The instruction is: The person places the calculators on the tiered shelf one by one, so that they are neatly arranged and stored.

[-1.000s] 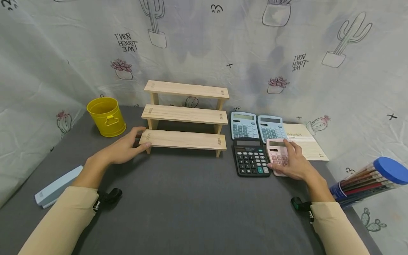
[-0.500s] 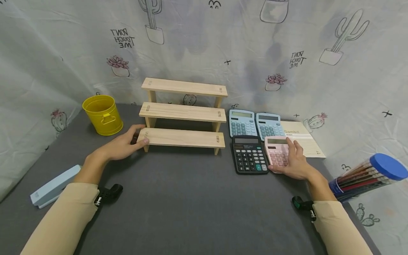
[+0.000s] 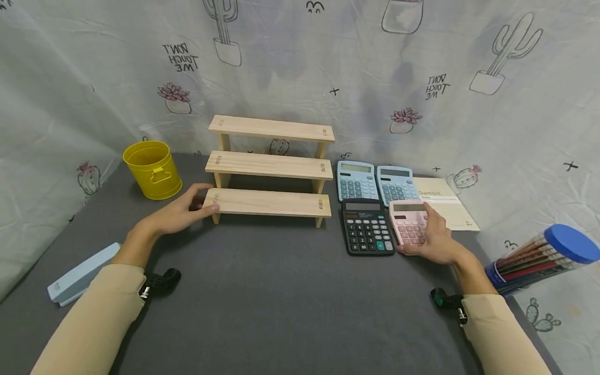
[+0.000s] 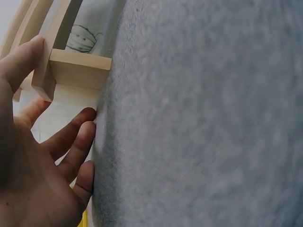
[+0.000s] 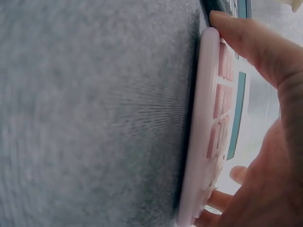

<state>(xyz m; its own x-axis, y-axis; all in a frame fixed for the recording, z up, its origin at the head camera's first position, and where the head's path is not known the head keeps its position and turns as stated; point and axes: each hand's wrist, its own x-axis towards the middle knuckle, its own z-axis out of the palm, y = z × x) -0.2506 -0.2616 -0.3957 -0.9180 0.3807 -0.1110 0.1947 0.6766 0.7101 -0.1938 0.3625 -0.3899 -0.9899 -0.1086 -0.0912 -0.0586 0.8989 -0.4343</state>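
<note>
- Pink in casing, the pink calculator [image 3: 408, 227] is set beside the black calculator [image 3: 367, 229], in front of one light-blue calculator [image 3: 395, 186]; no lift off the grey table [image 3: 290, 297] can be made out.
- Its body is spanned by the right hand [image 3: 436, 242]: the near left corner is pressed by the right thumb [image 5: 246, 40], the far right edge is met by the fingers, so a light grasp is shown.
- The left end of the wooden stand [image 3: 269, 165] is grasped by the left hand [image 3: 175, 212], the lowest board being held between the left thumb [image 4: 26, 59] and forefinger; the other fingers are left loose near the cloth.
- The step in hand is judged to be the gripping or settling of the pink calculator while the stand is steadied; which of the two cannot be told.
- For the next move, if lifting is intended, a firmer hold across the casing would be called for, with the black calculator left undisturbed; if settling, a gentle release.
- The notepad [image 3: 457, 216] is partly hidden behind the calculators, so care seems needed there too.
</note>
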